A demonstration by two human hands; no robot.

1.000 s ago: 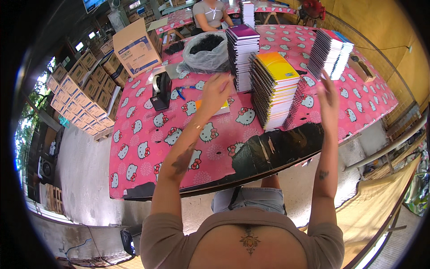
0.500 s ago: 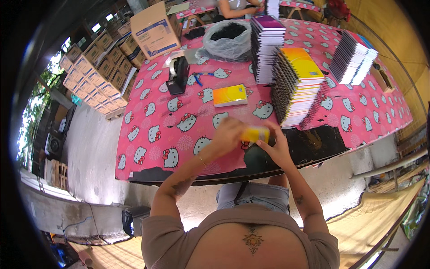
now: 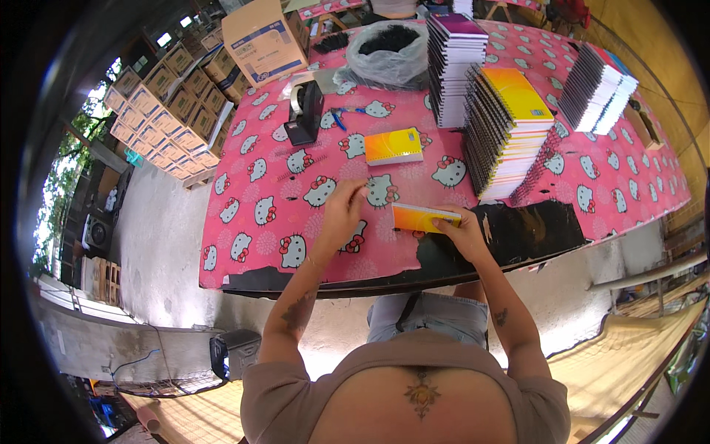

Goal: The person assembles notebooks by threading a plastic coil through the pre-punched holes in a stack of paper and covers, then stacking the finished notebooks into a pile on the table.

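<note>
The person stands at a long tabletop (image 3: 244, 222) covered in a pink cloth printed with white cartoon cats. The right hand (image 3: 464, 231) grips a small orange-and-yellow spiral notebook (image 3: 423, 217) by its right end, holding it on or just above the cloth right at the near edge, at about six o'clock from the middle of the tabletop. The left hand (image 3: 342, 214) is just beside the notebook's left end with fingers curled; I cannot tell whether they pinch anything or touch the cover.

A second orange-and-yellow notebook (image 3: 393, 146) lies flat at twelve o'clock from the held one, well apart from it. At two o'clock rises a tall stack of yellow-covered spiral notebooks (image 3: 509, 133), with a purple-topped stack (image 3: 455, 66) behind it and a leaning stack with white page edges (image 3: 596, 89) far off at three o'clock. A black tape dispenser (image 3: 304, 115) sits at eleven o'clock, a blue pen (image 3: 338, 118) beside it, and a clear plastic bag of dark stuff (image 3: 384, 55) behind.

As I see it, the held notebook sits so near the tabletop's edge, by a dark worn patch (image 3: 510, 233) in the cloth, that a loose one-handed grip could let it slide off. A careless right elbow could also knock the tall yellow stack, which fans outward.
</note>
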